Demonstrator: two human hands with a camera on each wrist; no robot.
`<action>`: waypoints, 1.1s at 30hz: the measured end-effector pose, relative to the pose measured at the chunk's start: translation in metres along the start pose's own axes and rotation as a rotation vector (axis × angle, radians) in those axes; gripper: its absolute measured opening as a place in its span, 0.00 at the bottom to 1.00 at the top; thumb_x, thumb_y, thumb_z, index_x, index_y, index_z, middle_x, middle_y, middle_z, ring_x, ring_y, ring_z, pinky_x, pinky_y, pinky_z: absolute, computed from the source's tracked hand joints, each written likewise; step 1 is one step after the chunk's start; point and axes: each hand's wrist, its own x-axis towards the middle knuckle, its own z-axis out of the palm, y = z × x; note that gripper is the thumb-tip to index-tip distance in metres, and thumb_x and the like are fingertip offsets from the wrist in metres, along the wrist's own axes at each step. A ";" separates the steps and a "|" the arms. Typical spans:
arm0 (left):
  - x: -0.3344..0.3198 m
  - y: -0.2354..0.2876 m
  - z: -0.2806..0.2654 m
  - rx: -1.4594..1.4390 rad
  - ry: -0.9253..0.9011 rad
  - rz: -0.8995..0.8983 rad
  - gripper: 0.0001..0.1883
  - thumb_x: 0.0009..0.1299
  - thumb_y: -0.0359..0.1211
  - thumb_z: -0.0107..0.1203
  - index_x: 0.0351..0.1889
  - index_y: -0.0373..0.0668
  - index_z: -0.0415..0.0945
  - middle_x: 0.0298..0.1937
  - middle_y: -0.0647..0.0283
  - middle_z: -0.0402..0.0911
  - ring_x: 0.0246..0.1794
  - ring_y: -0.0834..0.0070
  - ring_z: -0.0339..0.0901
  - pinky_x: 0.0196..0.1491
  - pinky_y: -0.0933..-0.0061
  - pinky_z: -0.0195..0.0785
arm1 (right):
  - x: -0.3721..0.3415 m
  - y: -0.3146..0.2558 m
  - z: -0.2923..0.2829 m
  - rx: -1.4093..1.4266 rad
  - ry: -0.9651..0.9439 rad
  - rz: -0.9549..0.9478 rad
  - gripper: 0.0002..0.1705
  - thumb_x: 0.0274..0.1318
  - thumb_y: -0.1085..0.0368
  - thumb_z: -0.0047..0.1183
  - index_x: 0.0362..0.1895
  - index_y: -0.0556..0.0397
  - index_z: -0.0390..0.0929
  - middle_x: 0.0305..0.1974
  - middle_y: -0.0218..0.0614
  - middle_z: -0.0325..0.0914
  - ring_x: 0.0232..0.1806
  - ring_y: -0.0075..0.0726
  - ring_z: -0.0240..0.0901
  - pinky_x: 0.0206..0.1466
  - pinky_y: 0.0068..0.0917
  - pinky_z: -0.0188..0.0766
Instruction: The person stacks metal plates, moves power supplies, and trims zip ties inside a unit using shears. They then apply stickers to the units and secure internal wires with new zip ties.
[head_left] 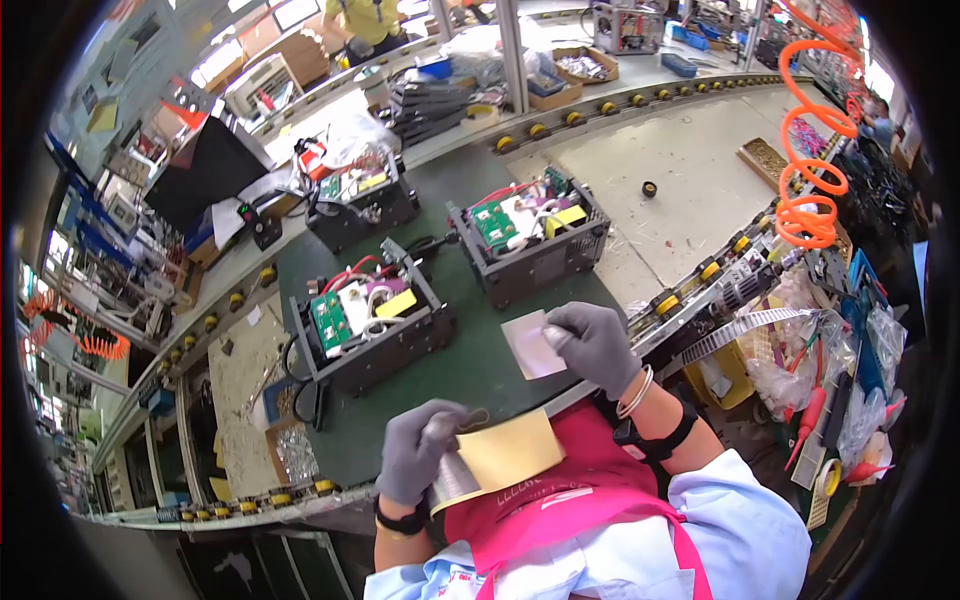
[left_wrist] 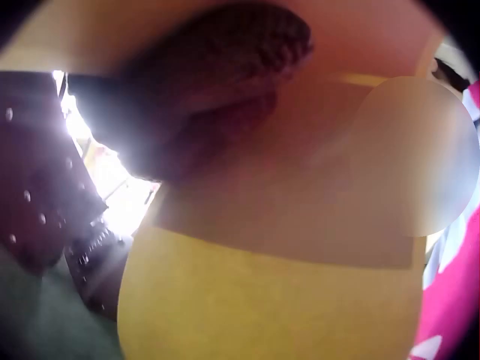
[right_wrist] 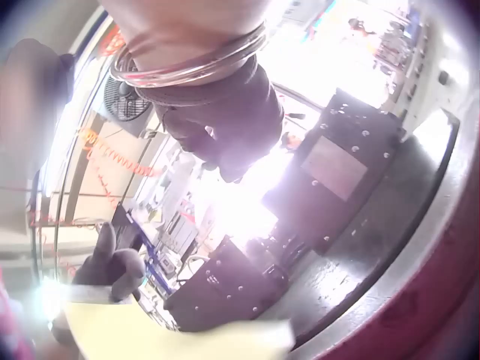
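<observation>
My gloved right hand point(head_left: 597, 345) pinches a small pale label point(head_left: 533, 346) by its edge, over the green work surface. In my gloved left hand point(head_left: 415, 452) is a yellow backing sheet point(head_left: 512, 455), gripped at its left side and bent in front of the pink apron. The same sheet point(left_wrist: 270, 300) fills much of the left wrist view, with a shadow across it. Nearest to the label stands an open-topped black electronic unit point(head_left: 525, 275) with a green circuit board. In the right wrist view, a pale rectangle point(right_wrist: 334, 166) shows on a dark unit's side.
Two more open-topped units point(head_left: 375, 345) point(head_left: 362, 215) stand on the green mat point(head_left: 470, 355). Rollers line the conveyor's edges. An orange coiled hose point(head_left: 812, 150) hangs at right, above plastic bags and tools. A small black ring point(head_left: 649, 188) lies on the board beyond.
</observation>
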 end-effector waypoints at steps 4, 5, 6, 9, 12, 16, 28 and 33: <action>0.009 -0.017 0.017 -0.049 -0.098 0.121 0.28 0.75 0.53 0.43 0.53 0.35 0.74 0.28 0.63 0.78 0.24 0.81 0.74 0.29 0.77 0.68 | -0.024 -0.051 0.050 -0.465 -0.114 -0.506 0.16 0.43 0.66 0.61 0.41 0.52 0.80 0.34 0.39 0.78 0.35 0.44 0.77 0.38 0.36 0.74; 0.004 -0.017 0.014 -0.078 -0.094 0.094 0.30 0.75 0.54 0.43 0.53 0.35 0.74 0.27 0.63 0.78 0.24 0.81 0.74 0.29 0.77 0.68 | -0.032 -0.061 0.058 -0.582 -0.159 -0.529 0.18 0.42 0.65 0.62 0.42 0.49 0.81 0.37 0.39 0.79 0.38 0.46 0.77 0.41 0.40 0.75; -0.001 -0.015 0.010 -0.105 -0.089 0.070 0.31 0.74 0.56 0.42 0.53 0.34 0.74 0.26 0.64 0.78 0.24 0.81 0.74 0.29 0.77 0.67 | -0.036 -0.061 0.060 -0.570 -0.197 -0.524 0.21 0.43 0.58 0.64 0.44 0.48 0.80 0.44 0.39 0.78 0.44 0.48 0.76 0.48 0.42 0.74; -0.015 -0.030 -0.011 -0.105 -0.150 0.057 0.37 0.72 0.62 0.42 0.51 0.34 0.75 0.22 0.66 0.74 0.23 0.81 0.74 0.28 0.77 0.67 | -0.017 -0.053 0.047 -0.285 -0.235 -0.464 0.25 0.43 0.52 0.65 0.46 0.50 0.80 0.46 0.43 0.77 0.48 0.51 0.75 0.51 0.41 0.73; -0.023 -0.036 -0.021 -0.112 -0.234 0.104 0.35 0.72 0.61 0.42 0.50 0.34 0.76 0.21 0.67 0.74 0.22 0.80 0.73 0.28 0.76 0.66 | 0.011 -0.016 0.058 -0.157 -0.495 -0.233 0.22 0.51 0.51 0.62 0.44 0.53 0.81 0.47 0.45 0.78 0.50 0.49 0.74 0.53 0.39 0.72; -0.027 -0.040 -0.029 -0.099 -0.194 0.095 0.34 0.73 0.60 0.41 0.49 0.34 0.77 0.21 0.67 0.73 0.22 0.80 0.72 0.29 0.77 0.65 | 0.012 0.004 0.088 0.550 -0.957 0.439 0.17 0.56 0.56 0.60 0.41 0.57 0.82 0.37 0.35 0.82 0.40 0.28 0.77 0.45 0.27 0.73; -0.075 -0.119 -0.038 -0.289 0.307 -0.196 0.31 0.77 0.54 0.39 0.45 0.33 0.79 0.16 0.67 0.73 0.18 0.82 0.70 0.26 0.80 0.61 | 0.024 0.022 0.195 0.653 -0.326 0.373 0.16 0.55 0.59 0.63 0.42 0.58 0.84 0.36 0.31 0.83 0.38 0.20 0.74 0.45 0.22 0.71; -0.075 -0.129 -0.033 -0.327 0.317 -0.219 0.28 0.77 0.52 0.42 0.45 0.33 0.79 0.17 0.68 0.72 0.19 0.82 0.70 0.26 0.79 0.62 | 0.031 0.028 0.202 0.614 -0.235 0.391 0.19 0.51 0.57 0.67 0.41 0.60 0.84 0.33 0.31 0.82 0.36 0.20 0.72 0.42 0.23 0.70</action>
